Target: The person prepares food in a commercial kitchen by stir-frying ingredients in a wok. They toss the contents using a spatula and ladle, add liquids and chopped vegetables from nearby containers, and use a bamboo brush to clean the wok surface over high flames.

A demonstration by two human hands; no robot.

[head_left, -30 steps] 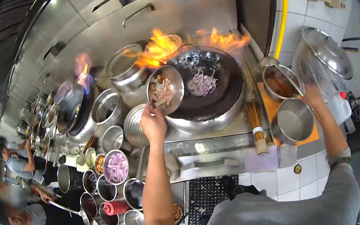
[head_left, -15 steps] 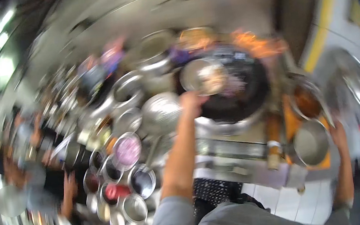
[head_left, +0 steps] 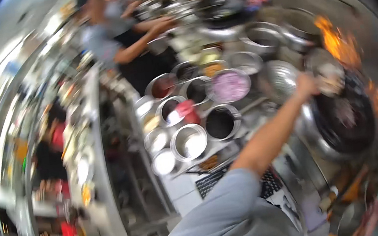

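Bowl point(head_left: 324, 70) | mouth twd cam, long axis ~up-dn in view | L grip point(head_left: 308, 85) clamped on it | R grip point(head_left: 371, 218): can't tell

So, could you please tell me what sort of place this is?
Probably a restaurant or other commercial kitchen: there is a dark wok with flames near its edge, a cluster of round metal containers, and a co-worker nearby.

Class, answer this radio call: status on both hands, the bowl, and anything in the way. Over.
Left hand holding metal bowl by rim, near wok. Food inside. Right hand blurred, hold unclear. Flames close to bowl.
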